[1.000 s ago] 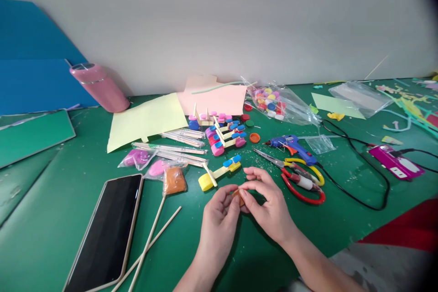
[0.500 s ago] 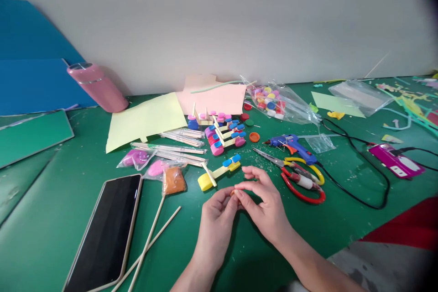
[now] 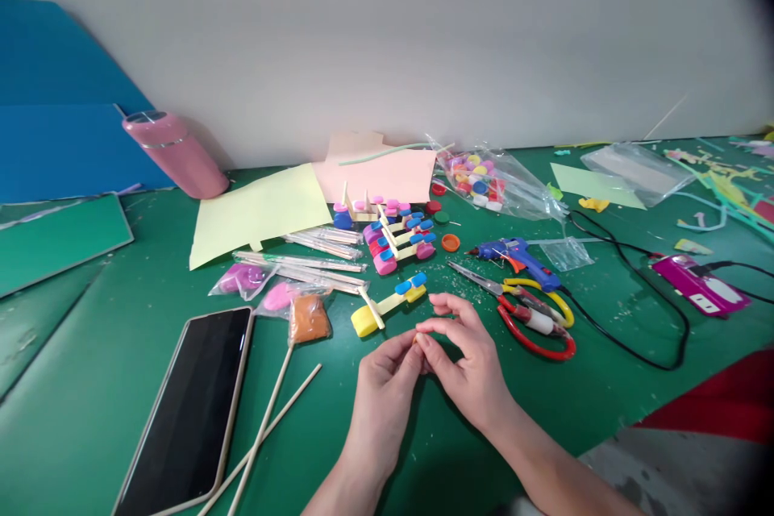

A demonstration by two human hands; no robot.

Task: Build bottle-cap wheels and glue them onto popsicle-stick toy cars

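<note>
My left hand (image 3: 390, 379) and my right hand (image 3: 463, 355) meet at the fingertips, low over the green table. Thumbs and forefingers of both are pinched together around something tiny; a hint of orange shows, but the fingers hide most of it. Just beyond them lies a small yellow clay piece (image 3: 364, 321) joined to a pale stick, with blue ovals (image 3: 411, 284) on its far end. Left of my hands sits a packet of orange clay (image 3: 310, 318). Similar pink and blue stick pieces (image 3: 399, 242) stand grouped farther back.
Scissors (image 3: 532, 314) and a blue glue gun (image 3: 517, 258) with a black cord lie to the right. A phone (image 3: 187, 411) and crossed wooden sticks (image 3: 266, 427) are at left. Behind are a bag of coloured caps (image 3: 484, 177), paper sheets (image 3: 260, 210) and a pink bottle (image 3: 178, 157).
Both hands stay in nearly the same place, fingertips together. The orange bit between them is less visible now. The whole view has shifted very slightly.
</note>
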